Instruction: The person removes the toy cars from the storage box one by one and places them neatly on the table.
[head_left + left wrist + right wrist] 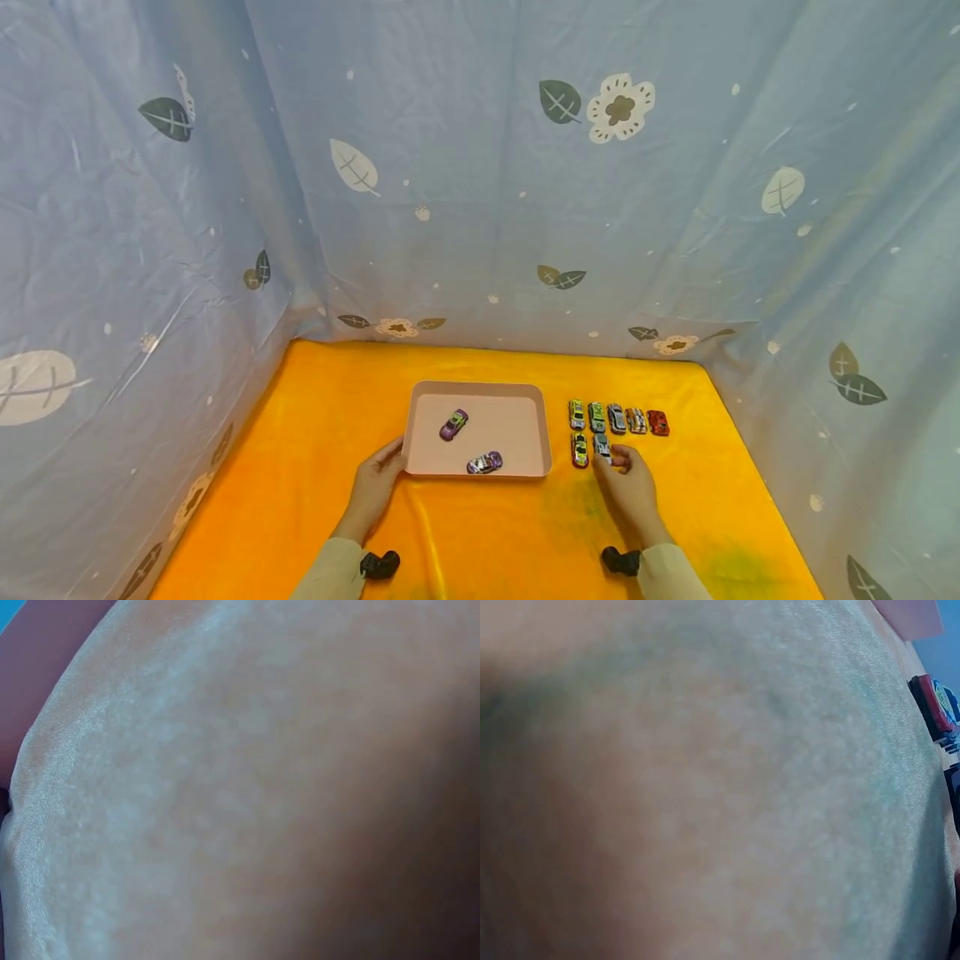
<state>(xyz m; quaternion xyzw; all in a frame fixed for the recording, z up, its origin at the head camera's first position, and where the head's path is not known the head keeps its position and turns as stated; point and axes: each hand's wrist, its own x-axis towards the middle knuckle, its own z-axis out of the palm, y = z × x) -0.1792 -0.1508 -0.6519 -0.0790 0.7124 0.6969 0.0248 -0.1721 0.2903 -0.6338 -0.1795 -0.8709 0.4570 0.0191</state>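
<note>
Head view: R hand (630,483) pinching silver car (602,442) nr row of five cars (617,418), L hand (372,483) touching tray (517,425), grip unclear; tray's two purple cars (453,425) unseen in mostly blurred wrist views.

The right hand (632,490) hides a silver car's (602,443) near end

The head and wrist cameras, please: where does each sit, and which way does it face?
Head: worn on the head, facing forward and down at the tray, toy cars, left hand and right hand.
Left wrist: worn there, facing that hand's work; blurred skin nearly fills it.
Right wrist: likewise; blurred skin, a toy car at right.
Head and right wrist share a toy car.
</note>
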